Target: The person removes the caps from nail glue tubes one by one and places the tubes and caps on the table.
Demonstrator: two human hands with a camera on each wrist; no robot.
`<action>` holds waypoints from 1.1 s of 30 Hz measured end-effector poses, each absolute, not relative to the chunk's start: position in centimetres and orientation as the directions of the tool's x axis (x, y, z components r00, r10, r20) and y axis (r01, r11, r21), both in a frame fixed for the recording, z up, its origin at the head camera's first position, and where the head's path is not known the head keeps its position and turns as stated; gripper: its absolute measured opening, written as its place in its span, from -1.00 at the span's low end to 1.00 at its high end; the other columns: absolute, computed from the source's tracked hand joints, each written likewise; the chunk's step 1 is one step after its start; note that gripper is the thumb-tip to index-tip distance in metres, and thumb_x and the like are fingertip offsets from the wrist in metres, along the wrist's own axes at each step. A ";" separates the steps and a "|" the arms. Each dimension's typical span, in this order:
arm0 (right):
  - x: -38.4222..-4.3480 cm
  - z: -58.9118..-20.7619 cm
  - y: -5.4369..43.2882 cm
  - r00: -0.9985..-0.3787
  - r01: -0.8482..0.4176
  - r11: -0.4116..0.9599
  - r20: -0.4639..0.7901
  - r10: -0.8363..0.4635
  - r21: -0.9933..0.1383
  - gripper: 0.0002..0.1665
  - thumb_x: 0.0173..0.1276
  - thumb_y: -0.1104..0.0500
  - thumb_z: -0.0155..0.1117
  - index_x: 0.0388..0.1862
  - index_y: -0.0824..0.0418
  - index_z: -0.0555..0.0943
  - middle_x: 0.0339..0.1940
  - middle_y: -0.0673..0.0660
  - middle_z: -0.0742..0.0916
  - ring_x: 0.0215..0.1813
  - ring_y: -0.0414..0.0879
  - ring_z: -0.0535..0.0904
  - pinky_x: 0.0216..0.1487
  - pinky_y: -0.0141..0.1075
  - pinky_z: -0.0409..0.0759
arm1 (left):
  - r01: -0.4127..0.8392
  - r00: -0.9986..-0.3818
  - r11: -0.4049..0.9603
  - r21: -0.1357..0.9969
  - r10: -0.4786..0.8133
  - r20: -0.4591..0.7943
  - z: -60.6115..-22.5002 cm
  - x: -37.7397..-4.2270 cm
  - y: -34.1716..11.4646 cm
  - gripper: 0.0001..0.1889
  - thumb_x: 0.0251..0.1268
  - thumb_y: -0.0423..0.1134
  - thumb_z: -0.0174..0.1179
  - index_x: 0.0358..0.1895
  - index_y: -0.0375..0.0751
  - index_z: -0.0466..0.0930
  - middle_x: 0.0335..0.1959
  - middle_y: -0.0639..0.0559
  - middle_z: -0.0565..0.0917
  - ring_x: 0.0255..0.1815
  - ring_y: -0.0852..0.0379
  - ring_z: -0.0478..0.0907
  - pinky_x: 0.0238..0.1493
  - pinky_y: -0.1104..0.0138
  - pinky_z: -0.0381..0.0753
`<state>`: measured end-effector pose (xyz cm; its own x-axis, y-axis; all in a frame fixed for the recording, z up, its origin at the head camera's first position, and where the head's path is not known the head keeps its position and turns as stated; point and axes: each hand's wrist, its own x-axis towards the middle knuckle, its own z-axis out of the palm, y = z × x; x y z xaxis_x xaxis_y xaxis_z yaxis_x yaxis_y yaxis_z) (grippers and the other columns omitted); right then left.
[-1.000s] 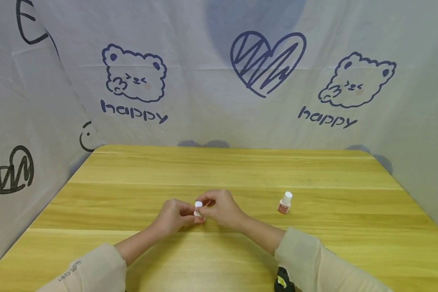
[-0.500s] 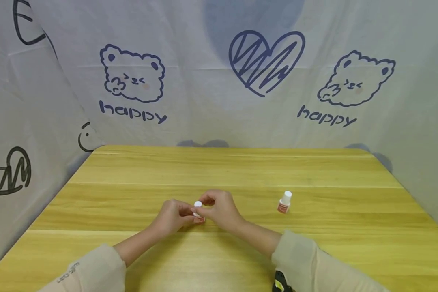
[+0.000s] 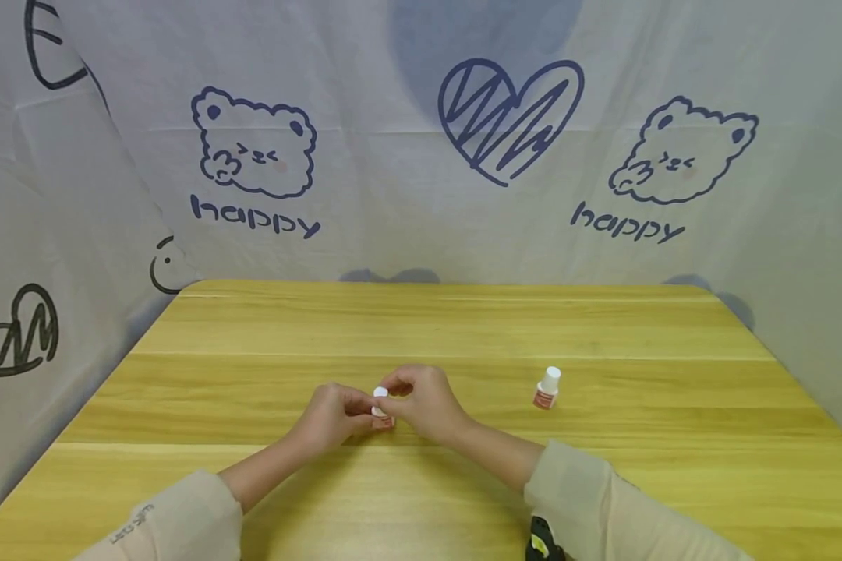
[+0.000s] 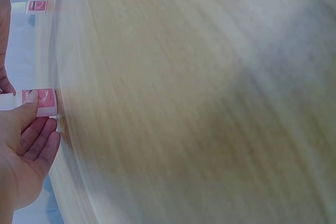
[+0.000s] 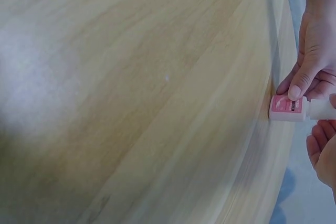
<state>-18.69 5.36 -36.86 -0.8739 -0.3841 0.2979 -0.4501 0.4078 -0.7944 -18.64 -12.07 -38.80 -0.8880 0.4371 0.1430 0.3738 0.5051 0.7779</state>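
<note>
A small white bottle (image 5: 284, 116) with a pink-red label and a white cap (image 3: 381, 392) stands upright on the table, between the two hands. My left hand (image 3: 331, 418) grips its body, thumb over the label, as the left wrist view also shows. From the other side my right hand (image 3: 426, 403) pinches the white cap between thumb and fingers. The cap's sides are partly hidden by the right thumb. A second bottle (image 3: 546, 392) of the same look, capped and upright, stands apart to the right of the right hand.
The wooden table (image 3: 463, 327) reaches back to a pale cloth (image 3: 379, 156) printed with bears and hearts. More cloth hangs along the left and right sides. A black item with a yellow mark (image 3: 543, 538) shows by the right sleeve.
The right thumb and fingers shift slightly at the cap. The left hand and both bottles keep their places, and the head view drifts a little.
</note>
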 end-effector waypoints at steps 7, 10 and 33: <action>-18.7 -36.6 5.6 -0.858 -0.466 0.389 0.299 -0.418 -0.795 -0.89 0.17 0.34 0.30 -0.33 0.36 0.68 -0.32 0.18 0.75 -0.26 -0.08 0.63 -0.19 -0.37 0.62 | 0.382 -0.886 0.510 0.771 0.439 0.149 -38.9 -18.7 -12.0 -0.85 0.11 -0.39 0.27 -0.25 -0.37 0.70 -0.38 -0.15 0.74 -0.43 0.19 0.68 -0.55 0.56 0.47; -18.8 -36.6 5.6 -0.849 -0.473 0.383 0.294 -0.440 -0.794 -0.89 0.16 0.36 0.29 -0.32 0.36 0.68 -0.32 0.18 0.75 -0.26 -0.09 0.62 -0.18 -0.40 0.60 | 0.386 -0.886 0.513 0.767 0.438 0.153 -38.9 -18.7 -12.0 -0.85 0.11 -0.38 0.27 -0.26 -0.37 0.71 -0.39 -0.15 0.74 -0.44 0.18 0.68 -0.55 0.55 0.48; -18.8 -37.0 5.7 -0.863 -0.457 0.400 0.288 -0.415 -0.794 -0.72 0.11 0.26 0.39 -0.20 0.39 0.65 -0.21 0.18 0.74 -0.16 -0.05 0.60 -0.11 -0.32 0.59 | 0.407 -0.879 0.509 0.759 0.443 0.175 -38.9 -18.8 -12.2 -0.90 0.11 -0.47 0.24 -0.32 -0.41 0.70 -0.42 -0.20 0.74 -0.40 0.08 0.70 -0.45 0.50 0.61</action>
<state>-18.76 5.67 -37.01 -0.8632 -0.4149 0.2878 -0.4571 0.3998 -0.7945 -18.76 -12.16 -38.95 -0.8794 0.4429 0.1746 0.4067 0.5085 0.7590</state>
